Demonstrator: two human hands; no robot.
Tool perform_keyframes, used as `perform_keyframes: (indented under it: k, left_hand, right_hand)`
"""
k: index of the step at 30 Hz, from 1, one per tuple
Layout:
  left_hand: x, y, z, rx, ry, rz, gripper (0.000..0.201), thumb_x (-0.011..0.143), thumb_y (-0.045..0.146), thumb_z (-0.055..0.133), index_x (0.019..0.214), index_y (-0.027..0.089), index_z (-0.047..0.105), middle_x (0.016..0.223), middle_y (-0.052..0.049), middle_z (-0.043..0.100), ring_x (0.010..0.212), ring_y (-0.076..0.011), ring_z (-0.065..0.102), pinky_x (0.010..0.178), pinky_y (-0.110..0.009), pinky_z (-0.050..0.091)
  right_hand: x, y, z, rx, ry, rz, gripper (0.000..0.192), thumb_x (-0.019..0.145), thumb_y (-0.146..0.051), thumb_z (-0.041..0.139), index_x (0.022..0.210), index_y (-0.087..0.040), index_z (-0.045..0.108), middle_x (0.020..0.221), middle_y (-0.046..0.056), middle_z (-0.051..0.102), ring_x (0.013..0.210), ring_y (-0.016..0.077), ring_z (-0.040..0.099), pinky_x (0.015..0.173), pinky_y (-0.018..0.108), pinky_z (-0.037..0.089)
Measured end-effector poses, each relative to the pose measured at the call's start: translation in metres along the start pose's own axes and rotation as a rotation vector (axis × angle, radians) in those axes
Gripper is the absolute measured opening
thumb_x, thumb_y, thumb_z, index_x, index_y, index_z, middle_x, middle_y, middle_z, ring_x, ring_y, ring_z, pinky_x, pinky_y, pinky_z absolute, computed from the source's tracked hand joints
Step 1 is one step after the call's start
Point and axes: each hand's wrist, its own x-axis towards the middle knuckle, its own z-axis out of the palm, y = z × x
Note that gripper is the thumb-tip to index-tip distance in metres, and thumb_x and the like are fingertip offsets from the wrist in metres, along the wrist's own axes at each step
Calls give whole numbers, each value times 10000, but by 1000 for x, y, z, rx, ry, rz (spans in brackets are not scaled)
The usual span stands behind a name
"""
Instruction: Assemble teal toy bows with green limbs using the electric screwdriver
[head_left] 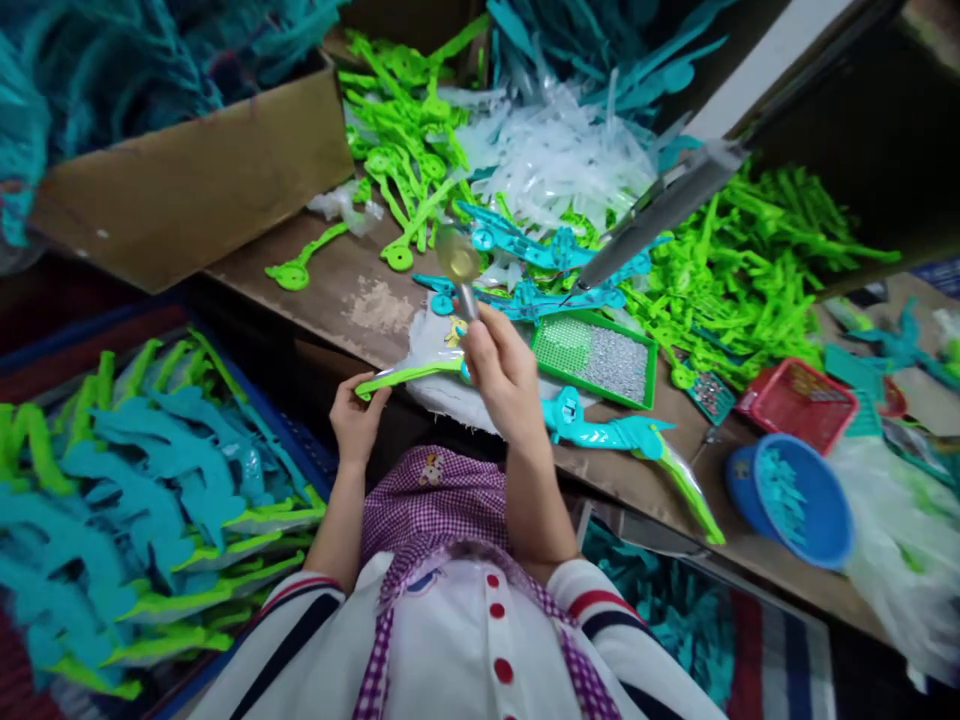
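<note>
Left of the frame's centre, we see the left hand (356, 415) pinching the tip of a lime-green strip (412, 376) in a narrow grip, probably to steady it over the white cloth (457, 400) at the tabletop (322, 320) edge; the right hand (506, 375) has its grip wrapped around a blurred hammer-like tool (459, 262), its head raised, seemingly clear of the strip, whose long axis lies nearly level, pinched tip pointing left and slightly down

Left hand (358, 418): green strip (409, 377); right hand (501, 368): probably hammer (459, 258).
</note>
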Motion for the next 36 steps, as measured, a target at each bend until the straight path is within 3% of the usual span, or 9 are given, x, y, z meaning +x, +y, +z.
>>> perform_keyframes:
  k: [3,6,10,14,20,25,29,32,36]
  left_hand:
    - [2,21,-15,100,-7,83,368,645,360,846,923,153,723,823,-35,726,692,-144,668,658,-254,544]
    - [13,52,-27,137,-38,162,341,596,343,884,835,155,729,742,-24,716,635,-150,659,600,-257,540]
    - [38,88,-15,88,3,138,317,598,359,852,746,156,659,647,15,645,501,-107,565,463,-227,468]
    - [55,104,17,93,208,121,318,663,330,785,673,183,503,578,76,518,457,-62,445,415,-190,364]
    - [65,111,32,83,179,90,365,663,347,785,670,193,454,598,77,464,522,-58,402,467,-191,351]
    - [66,107,18,9,161,87,424,527,395,815,636,194,458,570,75,492,537,-77,416,487,-213,353]
    - [67,103,16,-4,203,136,390,497,343,808,590,198,458,592,77,539,586,-103,467,591,-265,417]
    - [64,106,19,-16,210,144,378,493,300,794,562,201,435,586,83,507,585,-105,451,615,-289,405]
    - [59,111,24,0,196,155,484,483,337,780,556,193,324,569,71,415,582,-120,403,608,-320,374]
  right_hand:
    - [-42,14,-59,-18,208,62,343,970,-500,538,1162,-241,654,822,-5,621,600,116,495,545,269,380]
    - [-71,34,-146,-368,448,90,315,939,-486,583,1147,-262,664,803,8,630,603,142,525,572,296,400]
    - [-34,79,-252,-926,509,170,291,969,-440,495,1134,-250,640,674,4,528,569,173,452,626,356,361]
    - [26,145,-309,-1009,406,456,73,902,-323,629,908,-250,620,577,-58,353,587,190,457,729,426,404]
    - [74,187,-304,-962,279,571,195,900,-292,599,721,-218,586,674,14,576,660,160,580,784,457,422]
    - [102,193,-285,-968,188,578,294,959,-247,509,1107,-43,662,1015,164,694,927,191,656,857,415,420]
    - [117,192,-281,-967,181,534,345,969,-183,539,1280,-48,606,1209,215,653,1095,259,625,923,429,439]
    - [94,157,-285,-995,215,349,358,988,-233,529,1307,-86,601,1286,204,611,1134,272,607,959,443,446]
    - [-3,101,-280,-876,257,57,380,1035,-421,417,1192,-178,664,1132,124,684,1075,221,626,948,395,467]
